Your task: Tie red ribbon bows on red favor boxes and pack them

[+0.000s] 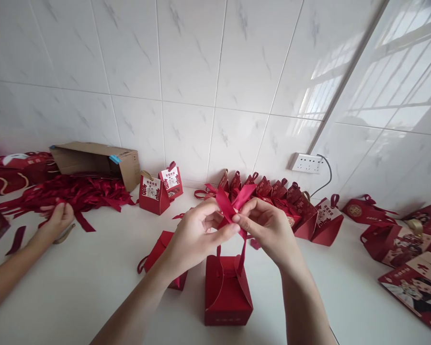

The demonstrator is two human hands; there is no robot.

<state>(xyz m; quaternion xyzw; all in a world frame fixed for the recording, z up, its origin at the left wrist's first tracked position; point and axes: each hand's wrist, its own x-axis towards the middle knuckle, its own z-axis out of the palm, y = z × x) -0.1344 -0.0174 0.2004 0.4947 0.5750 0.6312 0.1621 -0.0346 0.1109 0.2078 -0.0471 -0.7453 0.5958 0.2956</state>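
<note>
A red satin ribbon [227, 205] is crossed over itself between my two hands, its free ends sticking up. My left hand [197, 232] pinches it from the left side, and my right hand [264, 225] pinches it from the right with thumb and fingers close to the crossing. Below, the ribbon's strands run down into the top of a red gift box [230, 292], which stands upright on the white table with its curved flaps folded together. A second red box [161, 256] lies just left of it, partly behind my left forearm.
At left, another person's hand [59, 215] touches a heap of red ribbons [72, 191] before a cardboard box [96, 160]. Two finished-looking boxes [153, 194] stand near the wall. Several red boxes [303, 213] line the back; flat cartons [416, 287] lie right. A power strip [307, 163] is on the wall.
</note>
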